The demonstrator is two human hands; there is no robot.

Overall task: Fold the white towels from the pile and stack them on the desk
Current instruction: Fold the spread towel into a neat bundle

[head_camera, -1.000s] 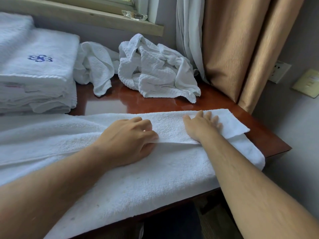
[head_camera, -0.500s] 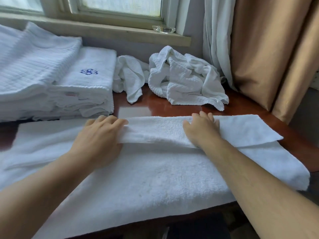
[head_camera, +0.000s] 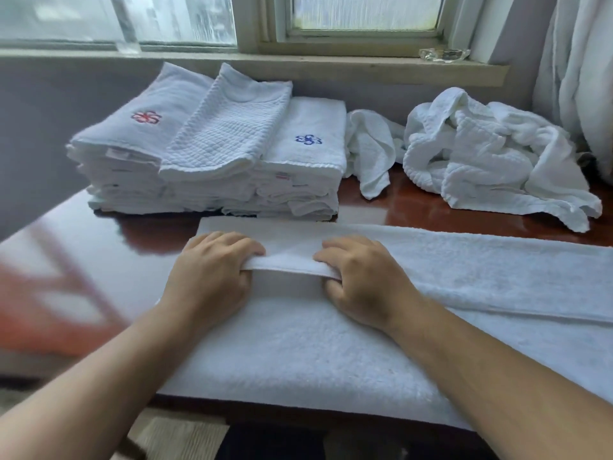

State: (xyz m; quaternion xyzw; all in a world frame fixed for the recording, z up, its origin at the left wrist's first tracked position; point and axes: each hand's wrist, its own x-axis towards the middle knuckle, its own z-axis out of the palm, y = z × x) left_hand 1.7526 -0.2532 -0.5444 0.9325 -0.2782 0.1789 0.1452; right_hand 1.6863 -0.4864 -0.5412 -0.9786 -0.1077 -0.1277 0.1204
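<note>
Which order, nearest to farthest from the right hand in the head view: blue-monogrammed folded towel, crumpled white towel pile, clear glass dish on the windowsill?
From the right hand:
1. Blue-monogrammed folded towel, behind, left.
2. Crumpled white towel pile, behind, right.
3. Clear glass dish, up on the sill.

Your desk [head_camera: 414, 210]: glossy reddish-brown wood, reflecting window light. Window [head_camera: 365, 11] straight ahead of you, frosted panes, pale frame, daylight coming through. Beige sill [head_camera: 298, 64] runs under it, small clear glass dish [head_camera: 444, 55] on right end. Grey wall [head_camera: 49, 104] below sill. White curtain [head_camera: 580, 61] hanging far right.
</note>
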